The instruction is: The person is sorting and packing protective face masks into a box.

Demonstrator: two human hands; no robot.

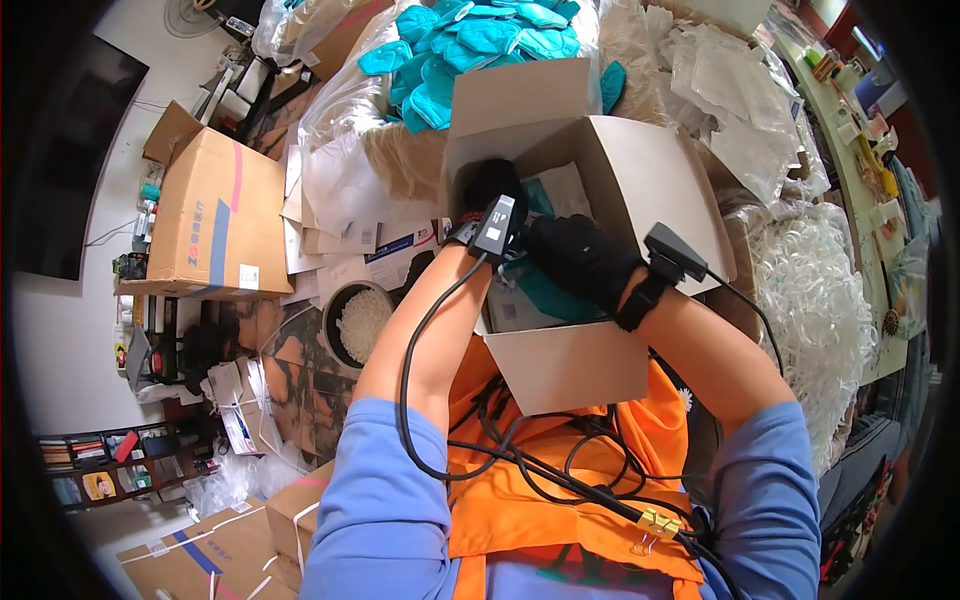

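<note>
Both hands wear black gloves and reach into an open white cardboard box (660, 170) in front of me. Teal padded pieces (548, 298) and clear plastic packs lie inside it. In the box's left part, my left hand (492, 188) is dark against the shadow, and its fingers cannot be made out. My right hand (580, 260) lies over the teal pieces, close to the left one, its fingers curled inward. Whatever it grips is hidden under the glove. A black wired device sits on each wrist.
Beyond the box, a plastic-lined carton holds a heap of teal pads (470, 50). White curly strips (805, 290) fill a bag at right. To the left stand a bowl of white pellets (362, 325) and a brown carton (225, 215). Black cables (530, 460) cross my orange apron.
</note>
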